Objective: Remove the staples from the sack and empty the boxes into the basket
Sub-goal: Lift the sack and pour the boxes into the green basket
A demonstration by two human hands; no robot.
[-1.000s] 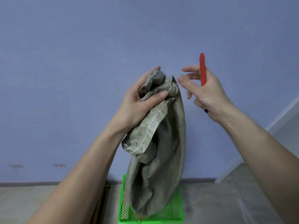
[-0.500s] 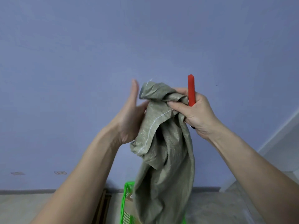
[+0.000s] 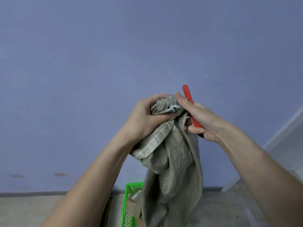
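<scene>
A grey-green woven sack [image 3: 173,164] hangs bunched in the air in front of a blue wall. My left hand [image 3: 144,118] grips its crumpled top edge, thumb over the folds. My right hand [image 3: 198,118] holds a red tool [image 3: 188,97] that sticks up past my fingers, and its thumb presses on the sack's top beside a white frayed bit [image 3: 174,108]. Below, a green plastic basket [image 3: 127,205] stands on the floor, a cardboard box [image 3: 133,202] inside it. The sack's lower end hangs over the basket and hides most of it.
The blue wall meets a grey floor [image 3: 29,210] at a dark skirting strip [image 3: 49,193]. A brown flat edge [image 3: 106,212] lies left of the basket. A pale surface [image 3: 285,145] rises at the right.
Both hands and the sack have come lower and nearer together. My left hand, flat against the sack half a second ago, now grips its top. My right hand stays on the sack with the red tool.
</scene>
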